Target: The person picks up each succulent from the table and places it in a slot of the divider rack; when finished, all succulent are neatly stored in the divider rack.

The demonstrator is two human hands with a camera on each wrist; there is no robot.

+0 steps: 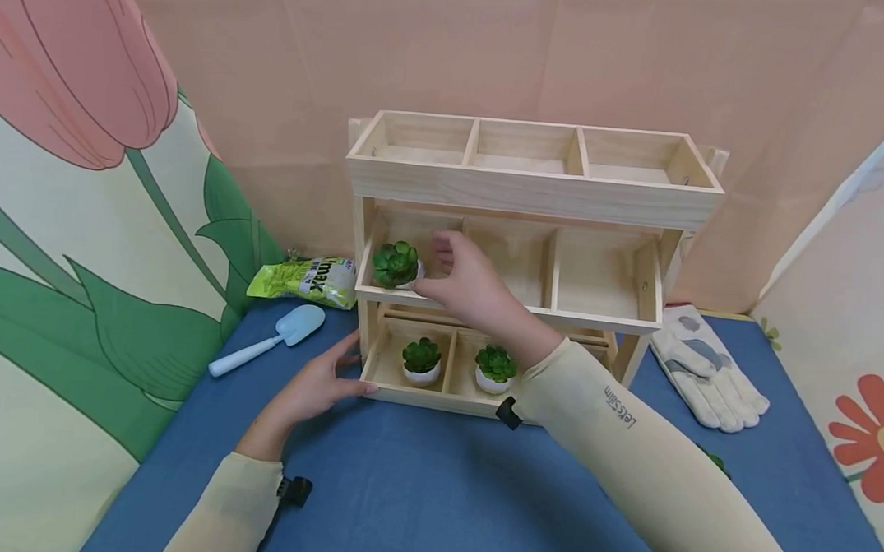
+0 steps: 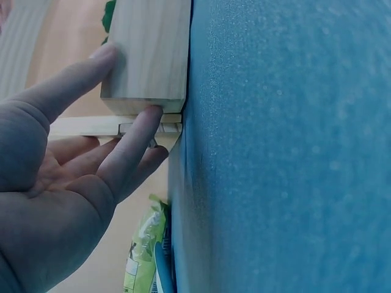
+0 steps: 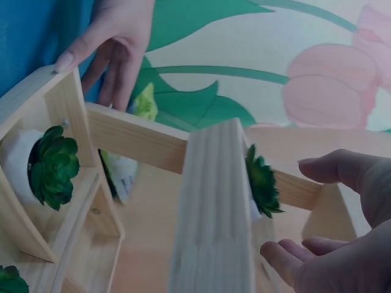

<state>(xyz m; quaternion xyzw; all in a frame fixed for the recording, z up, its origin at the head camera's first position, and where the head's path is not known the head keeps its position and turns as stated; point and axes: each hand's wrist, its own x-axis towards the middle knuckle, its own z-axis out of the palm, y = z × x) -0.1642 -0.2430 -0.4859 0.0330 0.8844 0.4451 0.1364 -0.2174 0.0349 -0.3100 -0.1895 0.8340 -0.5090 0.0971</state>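
A three-tier wooden planter shelf stands on the blue cloth. In the left compartment of its middle tier is a green succulent in a white pot, tilted in the head view. Beside this pot, on its right, is my right hand; the right wrist view shows its thumb and fingers spread, apart from the plant. My left hand rests on the bottom tier's front left corner, thumb on the front and fairly straight fingers along the side. Two more potted succulents, one left and one central, sit in the bottom tier.
Left of the shelf lie a light-blue trowel and a green printed bag. White-and-grey gloves lie to the right. Some green leaves show partly behind my right sleeve. A curtain backdrop hangs behind the shelf.
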